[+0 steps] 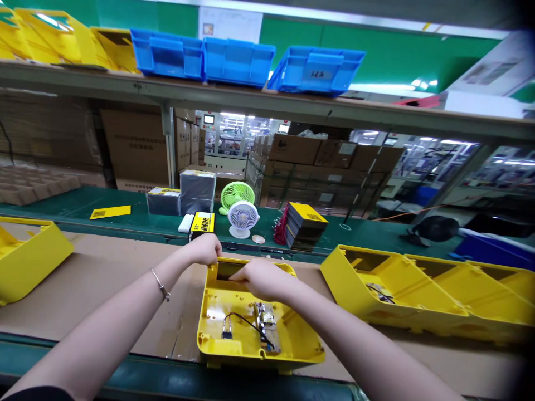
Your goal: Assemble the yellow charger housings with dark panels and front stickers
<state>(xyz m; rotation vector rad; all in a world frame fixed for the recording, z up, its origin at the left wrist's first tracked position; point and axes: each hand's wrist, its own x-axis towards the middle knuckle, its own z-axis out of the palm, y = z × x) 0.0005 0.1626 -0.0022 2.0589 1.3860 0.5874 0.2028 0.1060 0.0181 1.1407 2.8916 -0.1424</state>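
Note:
A yellow plastic housing [217,306] lies open side up in front of me. Inside it sit a small circuit board [266,323] and a black plug-like part [227,333] with a dark wire. My left hand [204,250] is closed on the far left corner of the housing's rim. At the far wall, my right hand [262,278] reaches in with its index finger stretched out to a dark rectangular panel [225,271]. The finger seems to touch the panel; my other right fingers are partly hidden.
More yellow housings stand right [388,278] and left [33,259] on the cardboard-covered line [163,328]. Behind are a white fan [243,216], a green fan [237,193], a stack of yellow-topped cards [305,223] and boxes. Blue bins [238,61] sit on the overhead shelf.

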